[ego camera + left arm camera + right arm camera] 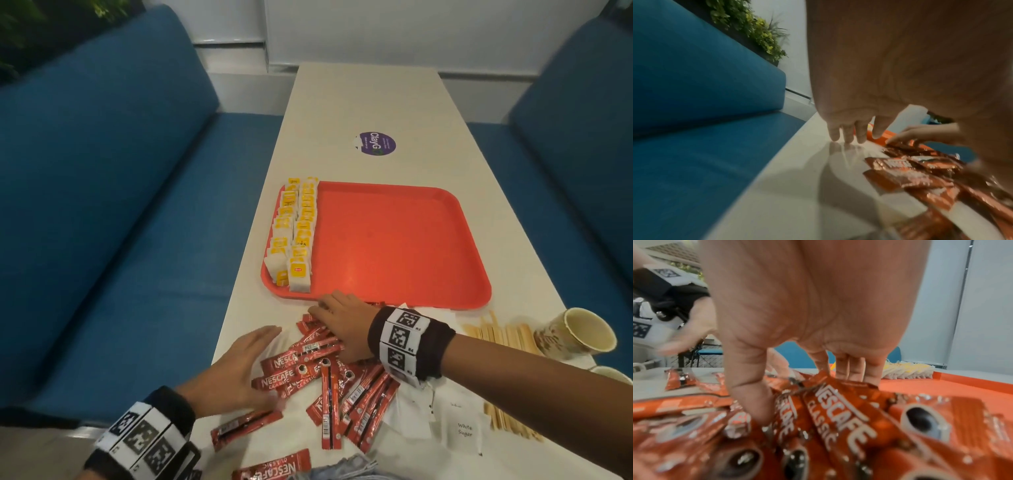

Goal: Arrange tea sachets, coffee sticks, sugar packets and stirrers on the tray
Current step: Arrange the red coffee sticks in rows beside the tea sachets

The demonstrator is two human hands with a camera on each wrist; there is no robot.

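The coffee sticks (322, 380) lie in a loose red heap on the tabletop (370, 102) just before the near rim of the tray (394, 240). They look light, thin and glossy, so I judge they will slide over one another and buckle if pinched at one end; sweeping several into line and gripping across their middles seems safest. The left hand (236, 370) sits at the heap's left edge, fingers straight and together, holding nothing. The right hand (342, 325) rests on the heap nearer the tray, fingers spread and pressing down on the sticks, not curled round any. Farther off, the tea sachets (294, 233) stand in rows along the tray's left side.
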